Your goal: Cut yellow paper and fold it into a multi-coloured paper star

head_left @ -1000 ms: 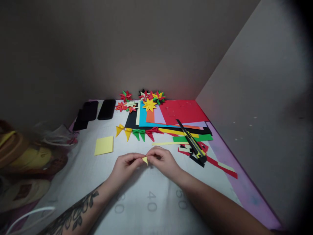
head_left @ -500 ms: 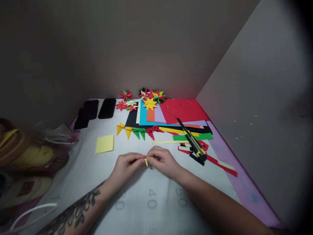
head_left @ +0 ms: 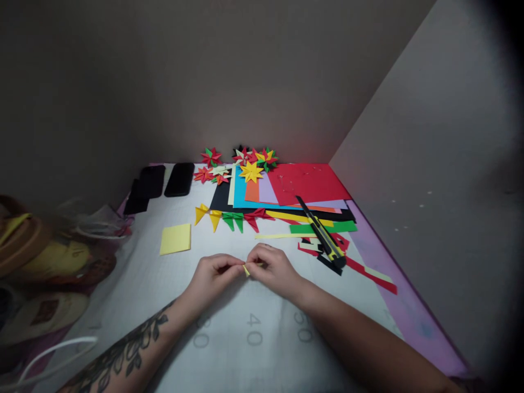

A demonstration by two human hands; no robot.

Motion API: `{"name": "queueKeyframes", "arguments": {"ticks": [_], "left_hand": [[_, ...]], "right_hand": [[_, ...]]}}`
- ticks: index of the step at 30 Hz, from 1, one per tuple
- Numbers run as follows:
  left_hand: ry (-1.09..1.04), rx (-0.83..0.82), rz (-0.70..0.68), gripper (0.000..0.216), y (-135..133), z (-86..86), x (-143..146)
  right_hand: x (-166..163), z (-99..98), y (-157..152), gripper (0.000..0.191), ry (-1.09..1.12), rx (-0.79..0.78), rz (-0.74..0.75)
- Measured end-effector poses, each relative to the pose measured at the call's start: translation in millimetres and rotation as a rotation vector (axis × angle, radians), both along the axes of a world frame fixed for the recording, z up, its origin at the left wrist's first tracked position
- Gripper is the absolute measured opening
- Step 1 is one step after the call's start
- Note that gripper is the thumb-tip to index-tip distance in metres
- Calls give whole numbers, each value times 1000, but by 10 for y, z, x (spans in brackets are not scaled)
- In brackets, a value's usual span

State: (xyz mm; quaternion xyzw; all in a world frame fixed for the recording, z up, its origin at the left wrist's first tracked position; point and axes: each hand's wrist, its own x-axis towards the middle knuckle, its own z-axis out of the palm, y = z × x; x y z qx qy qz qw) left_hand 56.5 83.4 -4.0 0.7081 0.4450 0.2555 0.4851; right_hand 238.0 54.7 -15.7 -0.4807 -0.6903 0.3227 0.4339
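A small folded piece of pale yellow paper is pinched between my two hands above the white mat, most of it hidden by the fingers. My left hand grips it from the left with thumb and forefinger. From the right, my right hand holds it the same way, fingers curled. Just beyond the hands lies a row of folded paper pieces: yellow ones, green ones and red ones. A square pad of yellow paper lies to the left of my left hand.
A yellow and black utility knife rests on paper strips at the right. Behind are coloured sheets and several folded paper stars. Black phones lie at the back left. Bags and a container crowd the left edge; walls enclose the back and right.
The visible end of the yellow paper has tilted slightly and looks wider between the fingertips. Both hands stay in nearly the same place.
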Motion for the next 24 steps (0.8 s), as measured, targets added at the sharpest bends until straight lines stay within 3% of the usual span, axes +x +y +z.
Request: {"name": "queueKeyframes", "arguments": {"ticks": [6, 12, 24], "left_hand": [[-3, -6, 38, 15, 4, 13, 13], [-12, 13, 104, 15, -21, 13, 27], [7, 82, 97, 15, -59, 1, 89]], "right_hand": [[2, 44, -19, 12, 46, -138, -33], [-43, 46, -62, 3, 23, -91, -78], [-126, 12, -60, 13, 35, -104, -162]]}}
